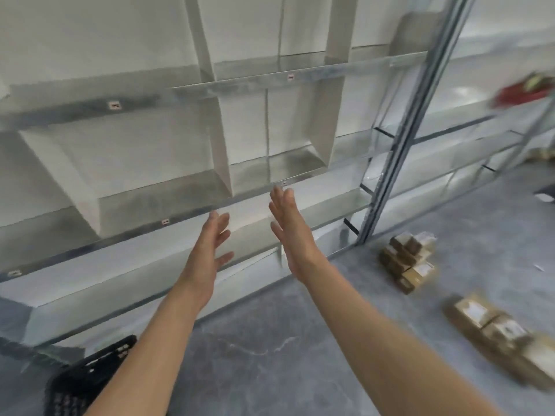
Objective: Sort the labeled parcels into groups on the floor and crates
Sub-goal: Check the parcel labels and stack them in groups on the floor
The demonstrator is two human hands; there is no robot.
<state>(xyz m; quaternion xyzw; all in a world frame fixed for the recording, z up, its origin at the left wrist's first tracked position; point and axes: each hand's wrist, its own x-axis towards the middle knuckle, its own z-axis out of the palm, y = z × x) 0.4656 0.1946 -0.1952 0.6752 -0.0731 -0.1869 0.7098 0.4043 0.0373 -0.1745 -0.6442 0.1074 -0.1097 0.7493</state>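
Two groups of brown labeled cardboard parcels (408,259) already sit on the grey concrete floor (270,340). Our left hand (207,259) and right hand (292,235) reach out empty, fingers (277,199) straight and slightly spread. We judge more sorting remains.

The single head-worn view looks forward and down from close before the metal shelving (192,205), tilted so its shelves slant, with the left hand (207,253) and right hand (292,235) reaching in from the bottom edge and the grey floor (255,340) filling the lower right

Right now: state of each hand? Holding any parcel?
Left hand: open, fingers straight, holding nothing.
Right hand: open, fingers straight, holding nothing.
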